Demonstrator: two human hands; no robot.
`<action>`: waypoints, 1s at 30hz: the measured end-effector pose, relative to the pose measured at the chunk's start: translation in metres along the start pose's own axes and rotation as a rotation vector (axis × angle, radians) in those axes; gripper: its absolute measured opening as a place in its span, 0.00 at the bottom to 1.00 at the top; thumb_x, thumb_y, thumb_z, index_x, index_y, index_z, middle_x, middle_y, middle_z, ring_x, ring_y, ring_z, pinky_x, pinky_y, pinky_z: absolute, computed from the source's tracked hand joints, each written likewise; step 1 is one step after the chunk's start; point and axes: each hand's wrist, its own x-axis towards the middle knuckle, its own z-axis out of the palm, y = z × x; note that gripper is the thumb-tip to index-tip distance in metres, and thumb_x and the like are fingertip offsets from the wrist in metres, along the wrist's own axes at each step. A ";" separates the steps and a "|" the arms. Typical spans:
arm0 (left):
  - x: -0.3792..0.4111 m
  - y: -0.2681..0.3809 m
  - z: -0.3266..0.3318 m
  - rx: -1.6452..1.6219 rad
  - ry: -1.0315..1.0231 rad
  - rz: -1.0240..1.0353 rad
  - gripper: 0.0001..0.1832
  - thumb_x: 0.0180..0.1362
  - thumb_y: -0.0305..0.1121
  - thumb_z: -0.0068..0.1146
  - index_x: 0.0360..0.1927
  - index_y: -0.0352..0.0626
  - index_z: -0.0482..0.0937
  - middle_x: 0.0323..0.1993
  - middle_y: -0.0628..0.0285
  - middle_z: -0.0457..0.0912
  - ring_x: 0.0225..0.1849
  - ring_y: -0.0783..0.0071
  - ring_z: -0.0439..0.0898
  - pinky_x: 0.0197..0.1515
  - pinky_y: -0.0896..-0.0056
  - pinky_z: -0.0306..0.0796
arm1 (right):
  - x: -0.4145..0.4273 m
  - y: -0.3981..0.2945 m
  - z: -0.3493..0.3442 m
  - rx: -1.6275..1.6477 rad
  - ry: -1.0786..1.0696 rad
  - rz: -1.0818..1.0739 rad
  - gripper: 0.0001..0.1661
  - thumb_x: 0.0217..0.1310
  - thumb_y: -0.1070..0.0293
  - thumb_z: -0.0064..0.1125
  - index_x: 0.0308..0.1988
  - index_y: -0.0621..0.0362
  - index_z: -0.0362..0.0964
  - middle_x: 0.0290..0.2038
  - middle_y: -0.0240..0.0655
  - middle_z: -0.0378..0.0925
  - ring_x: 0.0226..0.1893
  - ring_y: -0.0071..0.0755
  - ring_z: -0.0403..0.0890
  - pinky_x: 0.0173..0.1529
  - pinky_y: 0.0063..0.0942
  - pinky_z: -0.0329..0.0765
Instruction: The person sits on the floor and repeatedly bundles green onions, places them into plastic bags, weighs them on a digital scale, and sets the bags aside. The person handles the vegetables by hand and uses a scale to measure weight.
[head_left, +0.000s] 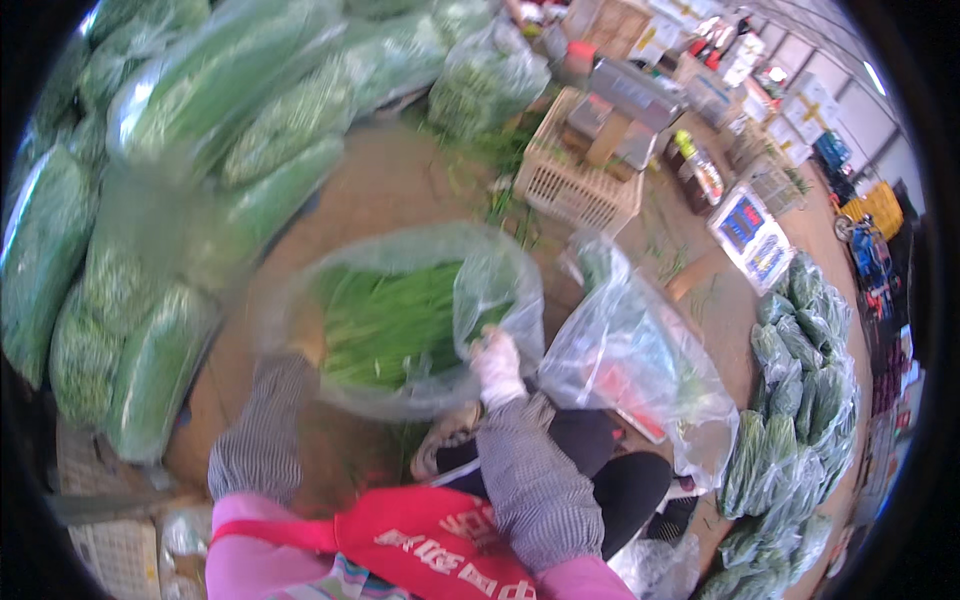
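Observation:
A clear plastic bag (499, 277) lies open on the floor in front of me, with long green leafy stalks (390, 322) inside, probably garlic chives. My right hand (496, 364), in a pale glove, pinches the near right part of the bag's film. At the left side of the bag is my left hand (309, 339), blurred and partly lost behind the film; its grip is unclear. Grey checked sleeves cover both forearms. Just right of the bag lies another clear plastic bag (600, 352), loosely spread, with something red beneath or inside it.
Large bags of greens (285, 127) are heaped at the left. A plastic crate (577, 191) carries a scale (615, 127) beyond the bag. Right of it stands a digital display (750, 236). Several smaller bagged greens (802, 375) form a pile at the right. Loose leaves litter the brown floor (375, 180).

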 end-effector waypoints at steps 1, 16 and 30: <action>-0.008 -0.024 0.023 0.231 0.120 0.085 0.33 0.44 0.43 0.61 0.51 0.32 0.66 0.46 0.48 0.73 0.48 0.56 0.71 0.50 0.62 0.65 | -0.001 -0.029 -0.005 -0.006 -0.102 0.094 0.21 0.45 0.63 0.58 0.42 0.58 0.69 0.40 0.47 0.73 0.43 0.47 0.73 0.50 0.34 0.68; -0.013 -0.063 0.059 0.316 -0.277 -0.153 0.52 0.20 0.56 0.71 0.47 0.28 0.65 0.46 0.45 0.71 0.46 0.56 0.73 0.44 0.65 0.70 | -0.018 -0.031 0.038 0.258 -0.248 -0.112 0.21 0.58 0.53 0.40 0.44 0.54 0.69 0.39 0.44 0.74 0.40 0.50 0.74 0.44 0.39 0.71; -0.053 -0.001 0.002 0.272 -0.549 -0.124 0.41 0.35 0.47 0.66 0.55 0.44 0.63 0.50 0.51 0.70 0.50 0.55 0.70 0.50 0.62 0.66 | -0.061 -0.096 0.021 0.847 -0.693 0.181 0.15 0.58 0.65 0.48 0.43 0.62 0.68 0.25 0.39 0.78 0.19 0.24 0.75 0.25 0.18 0.71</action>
